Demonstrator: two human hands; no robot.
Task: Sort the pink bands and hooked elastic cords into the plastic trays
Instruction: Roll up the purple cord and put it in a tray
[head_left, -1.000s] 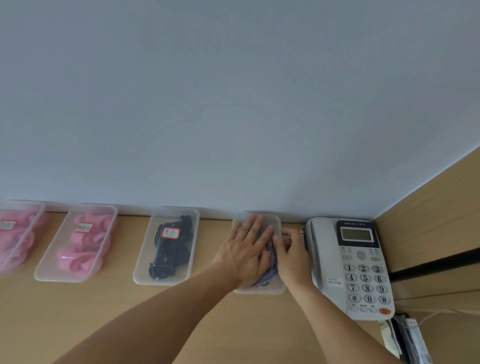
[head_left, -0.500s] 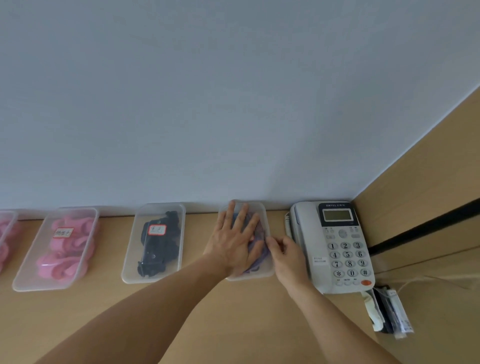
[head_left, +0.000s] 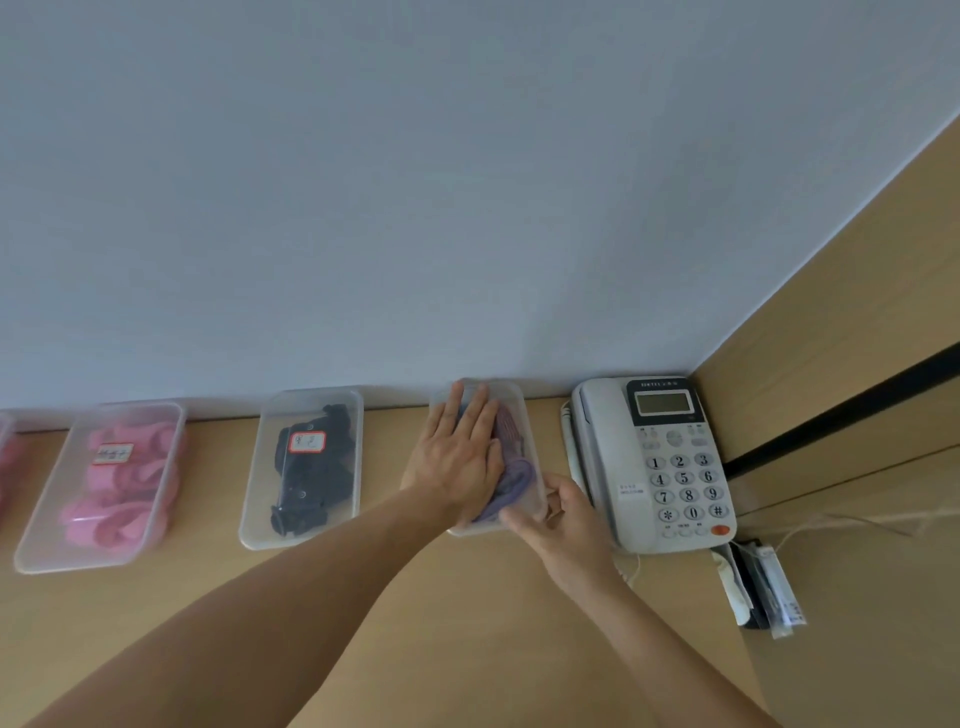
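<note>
Your right hand (head_left: 563, 525) now sits lower than before, gripping the near corner of the clear tray (head_left: 519, 400); your left hand (head_left: 457, 462), fingers straight, presses the purple cords (head_left: 511, 467) down inside it, beside the telephone (head_left: 654, 457)

Pink bands (head_left: 122, 478) trayed, cords (head_left: 511, 467) (seemingly purple) in tray (head_left: 521, 402)

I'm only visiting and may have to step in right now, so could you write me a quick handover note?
Left hand: flat, pressing the purple cords into the end tray beside the phone.
Right hand: fingers grip that tray's near corner.
Done: pink bands lie in a labelled tray, black pieces in another.
Left: let go of the cords; whether more items wait cannot be seen.
</note>
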